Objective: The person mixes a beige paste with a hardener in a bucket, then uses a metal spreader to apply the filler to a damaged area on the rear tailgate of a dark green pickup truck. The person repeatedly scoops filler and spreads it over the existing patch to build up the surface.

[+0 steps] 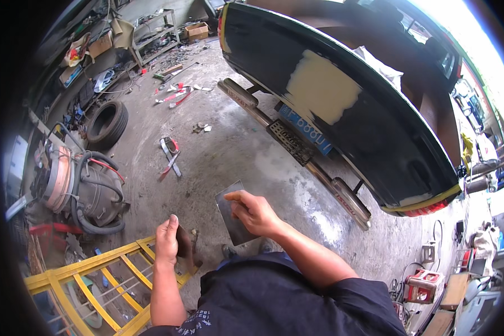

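My right hand (pixel 251 214) is closed on a thin, dark grey rectangular sheet (pixel 233 227), held in front of my body. Whether it is metal or sandpaper I cannot tell. To its left, my left hand (pixel 167 239) grips a flat, dark brown piece (pixel 183 245), seen nearly edge-on with its far side hidden. Beyond both hands stands the dark tailgate (pixel 375 143) of a pickup truck, apart from them. A large, uneven beige filler patch (pixel 323 87) covers its middle, and yellow tape (pixel 417 208) runs along its lower right edge.
A chrome rear step bar (pixel 325 182) juts out below the tailgate. A yellow metal frame (pixel 98 260) stands beside my left arm, with a hose-wrapped grey machine (pixel 98 190) behind it. A tyre (pixel 107 124) and scraps of tape (pixel 169 157) lie on the concrete floor.
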`<action>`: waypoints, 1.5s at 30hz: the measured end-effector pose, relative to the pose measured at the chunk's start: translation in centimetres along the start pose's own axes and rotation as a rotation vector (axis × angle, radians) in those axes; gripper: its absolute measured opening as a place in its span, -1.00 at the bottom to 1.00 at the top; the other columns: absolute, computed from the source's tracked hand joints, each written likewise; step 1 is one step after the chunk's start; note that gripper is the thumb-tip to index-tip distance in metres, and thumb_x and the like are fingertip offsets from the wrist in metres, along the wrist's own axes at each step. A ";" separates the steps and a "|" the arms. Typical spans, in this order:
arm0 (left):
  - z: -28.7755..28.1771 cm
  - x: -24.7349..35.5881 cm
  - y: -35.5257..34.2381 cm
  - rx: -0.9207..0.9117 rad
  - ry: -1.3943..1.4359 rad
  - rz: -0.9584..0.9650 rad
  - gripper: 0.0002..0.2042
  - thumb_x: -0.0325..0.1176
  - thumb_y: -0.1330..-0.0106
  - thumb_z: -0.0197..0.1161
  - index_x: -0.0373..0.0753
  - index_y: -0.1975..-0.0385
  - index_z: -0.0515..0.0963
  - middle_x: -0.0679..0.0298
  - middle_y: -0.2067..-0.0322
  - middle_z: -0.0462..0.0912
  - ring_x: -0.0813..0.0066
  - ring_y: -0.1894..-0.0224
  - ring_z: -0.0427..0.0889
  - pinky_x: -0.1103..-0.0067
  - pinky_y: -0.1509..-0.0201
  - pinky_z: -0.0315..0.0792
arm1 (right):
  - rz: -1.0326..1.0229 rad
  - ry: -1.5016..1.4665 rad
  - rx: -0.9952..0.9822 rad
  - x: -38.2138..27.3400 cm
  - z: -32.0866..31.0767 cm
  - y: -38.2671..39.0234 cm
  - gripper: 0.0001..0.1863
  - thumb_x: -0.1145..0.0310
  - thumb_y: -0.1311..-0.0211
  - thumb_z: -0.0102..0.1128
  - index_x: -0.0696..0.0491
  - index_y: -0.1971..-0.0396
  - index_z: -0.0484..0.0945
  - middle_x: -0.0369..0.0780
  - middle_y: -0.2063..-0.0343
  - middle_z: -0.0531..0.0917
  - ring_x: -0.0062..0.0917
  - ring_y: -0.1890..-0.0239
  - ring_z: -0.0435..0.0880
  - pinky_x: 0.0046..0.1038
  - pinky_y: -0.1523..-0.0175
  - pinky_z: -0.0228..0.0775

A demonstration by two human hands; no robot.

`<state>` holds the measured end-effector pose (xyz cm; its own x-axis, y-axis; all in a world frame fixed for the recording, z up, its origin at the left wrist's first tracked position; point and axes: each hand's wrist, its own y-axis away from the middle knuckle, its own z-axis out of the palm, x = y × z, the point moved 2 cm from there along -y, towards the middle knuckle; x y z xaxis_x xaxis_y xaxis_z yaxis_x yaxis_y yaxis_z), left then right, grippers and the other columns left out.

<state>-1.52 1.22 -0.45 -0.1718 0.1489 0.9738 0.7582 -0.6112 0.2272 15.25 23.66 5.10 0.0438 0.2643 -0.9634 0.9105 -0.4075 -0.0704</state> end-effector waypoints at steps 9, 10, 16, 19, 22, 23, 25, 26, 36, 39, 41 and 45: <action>7.1 2.8 2.8 -0.281 0.221 -0.236 -0.77 -0.17 -0.49 -0.05 -0.21 0.25 0.35 0.30 0.67 0.43 0.63 0.82 0.26 0.69 0.77 0.18 | -0.106 0.058 0.109 -0.7 -0.4 0.2 -0.49 0.57 -0.10 0.17 0.10 -0.11 0.40 -0.20 0.39 0.58 -0.46 0.30 0.61 -0.46 0.15 0.45; 7.6 2.6 3.0 -0.284 0.355 -0.237 -0.86 -0.31 -0.43 0.07 -0.23 0.17 0.36 0.30 0.61 0.46 0.63 0.77 0.34 0.71 0.76 0.19 | -0.176 0.100 0.141 -0.6 -0.4 0.1 -0.47 0.58 -0.08 0.17 0.09 -0.13 0.39 -0.19 0.35 0.57 -0.44 0.26 0.60 -0.45 0.13 0.45; 8.8 2.8 3.7 -0.404 0.230 -0.352 -0.87 -0.42 -0.28 0.28 -0.29 0.29 0.48 0.38 0.56 0.51 0.69 0.61 0.45 0.75 0.55 0.30 | -0.212 0.100 0.023 -1.9 0.1 -0.6 -0.43 0.58 -0.06 0.18 0.07 -0.16 0.37 -0.19 0.25 0.53 -0.33 0.18 0.56 -0.39 0.09 0.44; 8.4 2.4 3.4 -0.379 0.127 -0.337 -0.82 -0.37 -0.24 0.35 -0.26 0.52 0.53 0.37 0.58 0.57 0.73 0.54 0.45 0.73 0.43 0.32 | -0.217 0.106 -0.046 -2.0 0.7 -0.6 -0.42 0.58 -0.05 0.18 0.08 -0.16 0.37 -0.20 0.26 0.52 -0.31 0.18 0.55 -0.37 0.08 0.43; 7.1 2.4 2.1 -0.354 0.090 -0.404 -0.82 -0.34 -0.24 0.35 -0.24 0.52 0.52 0.33 0.64 0.57 0.69 0.66 0.46 0.72 0.59 0.31 | -0.234 0.088 -0.114 -2.1 1.0 -0.1 -0.40 0.60 -0.03 0.16 0.11 -0.17 0.35 -0.17 0.28 0.51 -0.27 0.19 0.54 -0.35 0.06 0.42; 6.5 2.1 1.6 -0.332 0.123 -0.390 -0.81 -0.33 -0.24 0.34 -0.23 0.53 0.51 0.32 0.64 0.57 0.68 0.68 0.45 0.72 0.63 0.30 | -0.237 0.076 -0.148 -2.2 1.2 0.3 -0.39 0.62 -0.01 0.15 0.13 -0.17 0.34 -0.15 0.29 0.50 -0.24 0.20 0.54 -0.33 0.06 0.42; 5.1 1.5 0.6 -0.289 0.181 -0.358 -0.80 -0.32 -0.25 0.33 -0.21 0.54 0.50 0.31 0.65 0.56 0.66 0.73 0.44 0.71 0.71 0.28 | -0.245 0.054 -0.192 -2.2 1.8 0.7 -0.38 0.63 0.01 0.13 0.15 -0.17 0.32 -0.12 0.30 0.49 -0.22 0.20 0.54 -0.32 0.04 0.41; 4.4 1.0 0.1 -0.239 0.180 -0.383 -0.79 -0.30 -0.29 0.28 -0.21 0.53 0.48 0.29 0.62 0.57 0.69 0.75 0.43 0.73 0.74 0.27 | -0.248 0.047 -0.206 -2.0 2.2 0.9 -0.37 0.64 0.02 0.12 0.15 -0.18 0.32 -0.12 0.30 0.49 -0.23 0.20 0.53 -0.32 0.04 0.41; 3.3 -0.2 -0.2 -0.003 0.363 -0.285 -0.84 -0.25 -0.35 0.20 -0.21 0.32 0.49 0.35 0.49 0.55 0.78 0.68 0.43 0.78 0.71 0.26 | -0.141 0.158 -0.086 -0.9 1.3 1.0 -0.34 0.65 0.00 0.05 0.11 -0.22 0.28 -0.06 0.01 0.46 -0.16 -0.07 0.48 -0.32 -0.14 0.36; 3.7 -1.8 0.7 -0.026 0.454 -0.364 -0.82 -0.24 -0.32 0.25 -0.17 0.40 0.46 0.38 0.54 0.53 0.76 0.68 0.44 0.77 0.74 0.25 | -0.111 0.223 -0.015 -1.1 1.1 0.8 -0.29 0.69 0.05 -0.01 0.08 -0.24 0.25 0.00 -0.20 0.31 -0.07 -0.20 0.38 -0.28 -0.19 0.34; 4.1 -2.0 1.4 -0.046 0.506 -0.448 -0.81 -0.23 -0.32 0.25 -0.16 0.43 0.44 0.38 0.56 0.51 0.75 0.68 0.44 0.76 0.75 0.24 | -0.010 0.249 -0.036 -1.4 1.1 0.7 -0.26 0.70 0.08 -0.03 0.06 -0.25 0.23 0.02 -0.30 0.18 -0.03 -0.27 0.30 -0.24 -0.21 0.32; 5.2 -2.4 1.3 -0.224 0.512 -0.342 -0.69 -0.22 -0.32 0.25 -0.23 0.07 0.42 0.32 0.42 0.54 0.69 0.70 0.44 0.74 0.77 0.25 | 0.028 0.258 -0.083 -1.1 2.3 0.4 -0.21 0.69 0.06 0.00 0.01 -0.30 0.17 0.03 -0.37 0.07 0.00 -0.34 0.19 -0.23 -0.26 0.29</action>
<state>3.16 4.14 -2.49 -0.6999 0.0080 0.7142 0.4678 -0.7505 0.4668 14.66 21.20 5.52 0.1631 0.4719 -0.8664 0.9375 -0.3477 -0.0129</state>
